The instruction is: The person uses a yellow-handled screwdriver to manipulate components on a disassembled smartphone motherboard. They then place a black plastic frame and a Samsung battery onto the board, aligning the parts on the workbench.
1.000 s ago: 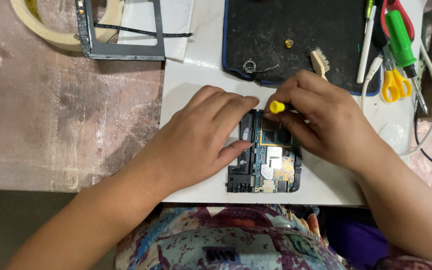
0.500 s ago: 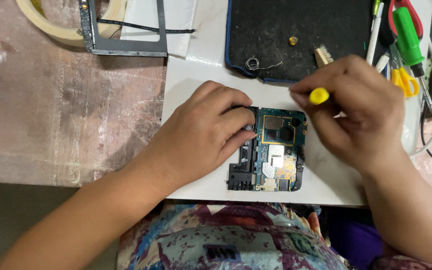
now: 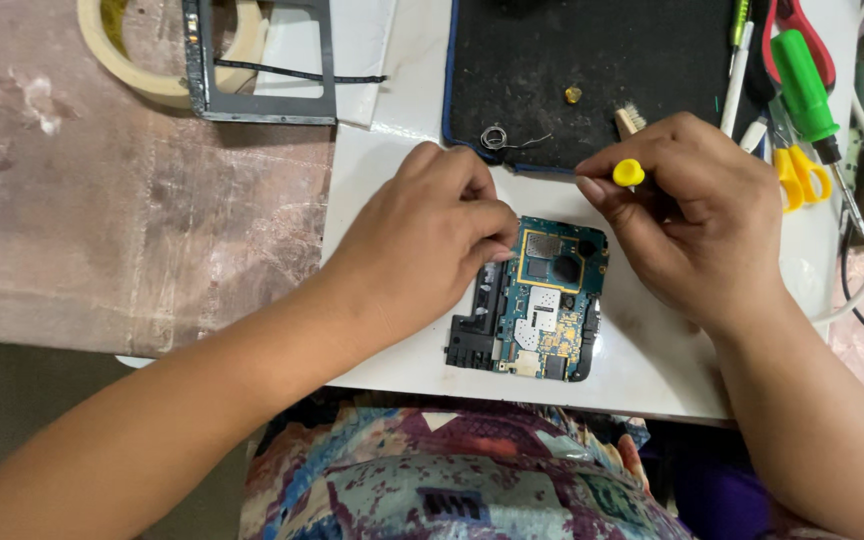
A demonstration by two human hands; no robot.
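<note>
A blue-green circuit board [image 3: 542,300] with a black plastic part at its lower left lies on the white board [image 3: 392,190]. My left hand [image 3: 427,235] rests at the circuit board's upper left edge, fingertips pinching or pressing it. My right hand [image 3: 697,225] hovers just right of the circuit board, closed around a small screwdriver whose yellow cap [image 3: 628,172] shows between thumb and forefinger. The screwdriver's tip is hidden under the hand.
A black mat [image 3: 592,70] lies behind, carrying a small metal ring [image 3: 493,137] and a brass screw [image 3: 573,94]. A green-handled screwdriver [image 3: 805,80], yellow scissors [image 3: 792,170], a brush and a white cable sit at the right. A grey frame [image 3: 252,60] and tape roll lie far left.
My right hand with the yellow-capped screwdriver has moved right, off the circuit board, uncovering its top half. My left hand has stayed at the board's left edge.
</note>
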